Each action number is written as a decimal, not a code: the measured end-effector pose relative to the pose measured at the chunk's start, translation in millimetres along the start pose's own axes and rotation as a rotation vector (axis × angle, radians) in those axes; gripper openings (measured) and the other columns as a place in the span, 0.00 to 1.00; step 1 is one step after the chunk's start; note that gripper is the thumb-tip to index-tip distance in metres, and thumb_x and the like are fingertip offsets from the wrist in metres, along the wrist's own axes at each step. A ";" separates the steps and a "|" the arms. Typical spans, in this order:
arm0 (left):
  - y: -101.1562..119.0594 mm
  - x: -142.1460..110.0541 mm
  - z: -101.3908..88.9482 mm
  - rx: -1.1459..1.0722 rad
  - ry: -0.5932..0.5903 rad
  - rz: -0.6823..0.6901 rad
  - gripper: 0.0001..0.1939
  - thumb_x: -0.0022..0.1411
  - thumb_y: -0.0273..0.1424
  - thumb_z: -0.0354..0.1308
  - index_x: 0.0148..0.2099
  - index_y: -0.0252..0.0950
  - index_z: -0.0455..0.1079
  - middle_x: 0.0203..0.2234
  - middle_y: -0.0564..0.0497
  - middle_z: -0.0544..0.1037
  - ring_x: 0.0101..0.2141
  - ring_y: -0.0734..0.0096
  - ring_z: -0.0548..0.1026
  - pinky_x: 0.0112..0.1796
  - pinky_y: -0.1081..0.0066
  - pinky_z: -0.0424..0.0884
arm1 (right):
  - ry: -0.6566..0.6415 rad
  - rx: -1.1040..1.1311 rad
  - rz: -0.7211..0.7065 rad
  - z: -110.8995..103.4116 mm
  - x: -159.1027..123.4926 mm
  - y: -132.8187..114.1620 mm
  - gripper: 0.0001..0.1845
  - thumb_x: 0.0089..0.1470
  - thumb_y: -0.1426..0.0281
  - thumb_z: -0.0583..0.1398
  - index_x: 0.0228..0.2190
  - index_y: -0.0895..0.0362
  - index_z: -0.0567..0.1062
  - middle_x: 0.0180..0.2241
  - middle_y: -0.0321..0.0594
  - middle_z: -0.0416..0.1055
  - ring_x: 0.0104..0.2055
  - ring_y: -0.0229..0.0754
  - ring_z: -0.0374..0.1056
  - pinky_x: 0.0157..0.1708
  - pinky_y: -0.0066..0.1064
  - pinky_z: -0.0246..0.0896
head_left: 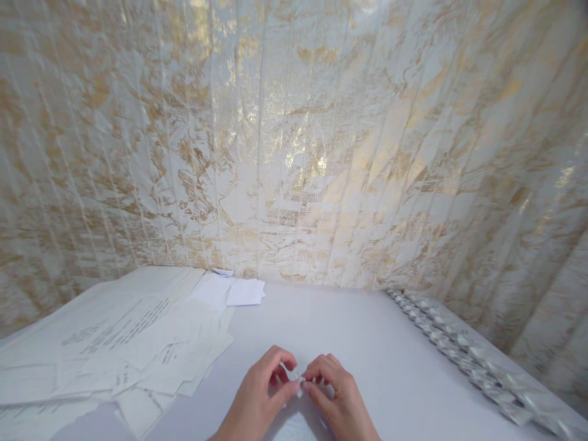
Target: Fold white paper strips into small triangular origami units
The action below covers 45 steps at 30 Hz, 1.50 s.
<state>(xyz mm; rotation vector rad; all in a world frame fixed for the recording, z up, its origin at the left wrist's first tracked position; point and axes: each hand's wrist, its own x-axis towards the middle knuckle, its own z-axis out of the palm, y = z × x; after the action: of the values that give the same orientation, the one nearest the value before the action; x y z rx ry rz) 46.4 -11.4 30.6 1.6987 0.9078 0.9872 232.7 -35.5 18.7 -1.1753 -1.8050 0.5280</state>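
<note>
In the head view, the two hands meet low in the middle, above a pale table (353, 331). Between their fingertips is a small white piece (300, 388), partly hidden by the fingers. The right hand (337, 387) has its thumb and forefinger nearly closed, pinching the piece's right side at the very tips. The left hand (261, 392) is curled, its thumb tip against the piece's left side and its forefinger arched above, with a gap between the two; whether its other fingers grip from behind, I cannot tell. Left of the hands, well apart from the piece, lie overlapping printed sheets (133, 337), with blank white slips (245, 292) at their far corner. On the right, long folded silvery strips (459, 355) run along the table. Behind hangs a gold-patterned curtain (275, 135).
</note>
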 end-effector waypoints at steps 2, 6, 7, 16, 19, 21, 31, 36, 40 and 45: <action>1.6 1.2 -1.9 0.024 0.001 0.030 0.02 0.56 0.28 0.62 0.31 0.39 0.73 0.32 0.54 0.73 0.33 0.67 0.71 0.36 0.69 0.63 | 0.003 0.013 -0.009 0.8 0.6 -1.1 0.07 0.57 0.71 0.60 0.27 0.54 0.76 0.28 0.36 0.72 0.33 0.42 0.64 0.38 0.31 0.56; -1.3 4.8 -1.9 -0.049 0.042 0.013 0.08 0.59 0.35 0.62 0.30 0.38 0.72 0.29 0.55 0.71 0.31 0.68 0.69 0.34 0.70 0.62 | 0.058 0.183 0.110 4.4 2.9 0.7 0.09 0.56 0.66 0.62 0.26 0.56 0.75 0.28 0.37 0.71 0.32 0.41 0.64 0.34 0.31 0.57; -2.9 5.5 -1.3 -0.082 0.057 -0.003 0.09 0.60 0.38 0.61 0.31 0.38 0.71 0.28 0.55 0.70 0.30 0.68 0.69 0.33 0.70 0.62 | 0.076 0.248 0.173 5.4 3.3 2.1 0.11 0.56 0.63 0.62 0.26 0.56 0.74 0.27 0.36 0.70 0.30 0.41 0.63 0.32 0.30 0.57; -1.3 -1.3 4.4 -0.153 0.167 -0.039 0.15 0.64 0.45 0.58 0.34 0.39 0.69 0.27 0.55 0.73 0.32 0.66 0.71 0.36 0.69 0.64 | -0.042 0.477 0.294 8.0 0.8 -2.9 0.19 0.53 0.52 0.66 0.32 0.55 0.73 0.28 0.34 0.69 0.27 0.37 0.62 0.28 0.28 0.56; 2.7 -5.0 6.0 -0.098 0.177 0.000 0.13 0.64 0.42 0.59 0.33 0.39 0.69 0.28 0.55 0.73 0.34 0.65 0.71 0.38 0.68 0.65 | -0.043 0.398 0.273 8.6 1.8 -7.2 0.19 0.51 0.52 0.67 0.31 0.55 0.75 0.28 0.34 0.67 0.26 0.37 0.60 0.29 0.29 0.55; 5.8 -7.2 6.4 -0.069 0.174 0.020 0.11 0.65 0.42 0.57 0.37 0.40 0.70 0.31 0.54 0.74 0.35 0.64 0.72 0.40 0.68 0.65 | 0.001 0.373 0.292 8.7 2.9 -8.0 0.20 0.51 0.51 0.66 0.26 0.56 0.74 0.23 0.33 0.65 0.25 0.37 0.58 0.28 0.30 0.55; 14.7 -1.8 2.3 0.146 0.078 0.025 0.13 0.64 0.39 0.57 0.30 0.39 0.75 0.27 0.53 0.72 0.33 0.62 0.71 0.37 0.67 0.62 | -0.002 0.194 0.256 1.6 5.8 -19.1 0.14 0.52 0.60 0.62 0.23 0.57 0.72 0.22 0.34 0.67 0.27 0.39 0.60 0.29 0.29 0.53; 12.5 -2.5 3.3 0.160 0.124 0.044 0.13 0.62 0.39 0.59 0.28 0.40 0.75 0.26 0.52 0.74 0.34 0.60 0.72 0.39 0.65 0.61 | 0.007 0.144 0.207 2.7 5.3 -17.0 0.13 0.54 0.62 0.62 0.22 0.56 0.72 0.22 0.34 0.68 0.27 0.40 0.61 0.29 0.29 0.53; 14.0 0.1 1.6 0.118 0.107 -0.011 0.13 0.59 0.40 0.60 0.27 0.39 0.77 0.24 0.53 0.73 0.29 0.64 0.70 0.35 0.67 0.61 | -0.007 0.112 0.205 0.1 7.6 -13.4 0.11 0.54 0.64 0.62 0.24 0.57 0.75 0.24 0.36 0.72 0.28 0.41 0.64 0.30 0.29 0.55; 9.9 2.8 0.0 0.062 0.086 -0.065 0.16 0.59 0.42 0.58 0.30 0.36 0.80 0.23 0.52 0.74 0.28 0.65 0.70 0.31 0.67 0.62 | -0.053 0.025 0.186 -9.6 9.9 -11.7 0.08 0.55 0.70 0.60 0.27 0.57 0.77 0.26 0.38 0.74 0.29 0.41 0.66 0.31 0.30 0.57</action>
<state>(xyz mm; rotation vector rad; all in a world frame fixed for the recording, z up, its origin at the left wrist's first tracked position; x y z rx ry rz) 48.9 -11.7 40.6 1.6784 1.0530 1.0043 233.5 -33.3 36.6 -1.3306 -1.7372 0.6930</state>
